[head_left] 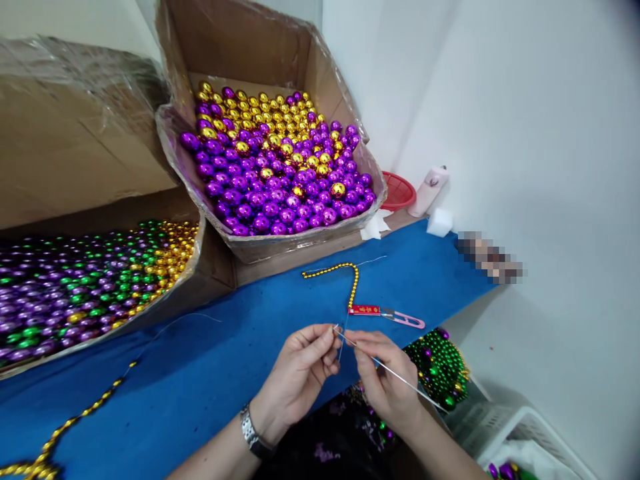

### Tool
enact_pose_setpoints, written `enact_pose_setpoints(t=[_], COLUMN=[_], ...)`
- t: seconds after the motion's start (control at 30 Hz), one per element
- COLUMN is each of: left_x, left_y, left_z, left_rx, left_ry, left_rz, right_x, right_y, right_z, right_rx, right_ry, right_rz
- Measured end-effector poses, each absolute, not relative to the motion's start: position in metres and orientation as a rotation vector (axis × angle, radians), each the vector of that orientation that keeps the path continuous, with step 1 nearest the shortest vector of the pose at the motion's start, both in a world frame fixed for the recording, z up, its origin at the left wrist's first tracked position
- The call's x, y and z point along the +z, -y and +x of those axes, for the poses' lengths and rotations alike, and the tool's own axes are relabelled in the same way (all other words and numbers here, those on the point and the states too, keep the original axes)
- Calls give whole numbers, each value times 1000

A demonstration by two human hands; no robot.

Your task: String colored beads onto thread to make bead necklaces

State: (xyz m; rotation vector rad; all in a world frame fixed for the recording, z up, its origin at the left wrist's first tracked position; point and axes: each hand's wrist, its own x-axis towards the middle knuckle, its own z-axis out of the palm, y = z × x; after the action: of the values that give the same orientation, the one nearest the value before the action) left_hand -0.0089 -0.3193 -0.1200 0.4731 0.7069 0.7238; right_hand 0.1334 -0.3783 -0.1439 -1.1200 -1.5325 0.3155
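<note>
Head view: clock directions are read from the meeting point of the two hands.
Wall [525, 127]: pale, filling 1 to 3 o'clock.
Table [270, 307]: blue-topped, running from 9 o'clock across to 2 o'clock.
Left box [85, 143]: cardboard, at 10 o'clock, holding purple, green and gold beads.
Back box [250, 37]: cardboard, at 11 o'clock, tilted, holding larger purple and gold balls.
Left hand [307, 357]: thumb and fingertips pinched together at the rod's upper end; a metal watch [253, 430] circles the wrist.
Right hand [390, 377]: thumb and fingers drawn in around the rod, just beside the left fingertips.
Crate [545, 430]: white, at 4 o'clock, partly out of view.
Bead pile [445, 370]: mostly green, at 3 o'clock, beyond the table edge.
Long strand [70, 423]: gold beads, between 8 and 9 o'clock, on the table.
Basket [399, 191]: red, at 1 o'clock, near the wall.
Short strand [356, 280]: gold beads, bent, at 12 o'clock, its lower end by the snips.
Snips [400, 317]: pink and red, at 2 o'clock, lying on the table.
Rod [425, 395]: thin, between both hands, slanting out toward 4 o'clock.
Thread [343, 345]: hanging at the fingertips; I cannot tell whether it is fixed to the rod.
</note>
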Motion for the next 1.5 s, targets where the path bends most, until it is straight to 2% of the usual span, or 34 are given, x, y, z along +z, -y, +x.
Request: enact_pose_setpoints(t=[0.23, 0.4, 0.53, 0.73, 0.93, 1.23, 1.33, 1.5], left_x=[-115, -109, -104, -85, -77, -133, -134, -128], left_y=[313, 303, 287, 258, 224, 203, 199, 195], left_z=[-11, -14, -19, -25, -31, -20, -19, -26], left_rx=[648, 720, 836, 784, 762, 758, 746, 724], left_ry=[-683, -704, -750, -618, -1037, -1371, -1395, -1405], left_rz=[532, 702, 932, 773, 1721, 1964, 1991, 2032], right_x=[-143, -140, -122, -92, -64, 21, 62, 117], right_y=[377, 366, 342, 317, 291, 198, 182, 185], right_z=[130, 124, 126, 135, 157, 232, 238, 222], right_rx=[371, 557, 695, 735, 874, 588, 522, 230], right_ry=[1606, 1333, 1327, 1476, 1501, 1270, 1294, 1498], right_rz=[-1081, -1145, -1132, -1069, -1076, -1153, -1173, -1272])
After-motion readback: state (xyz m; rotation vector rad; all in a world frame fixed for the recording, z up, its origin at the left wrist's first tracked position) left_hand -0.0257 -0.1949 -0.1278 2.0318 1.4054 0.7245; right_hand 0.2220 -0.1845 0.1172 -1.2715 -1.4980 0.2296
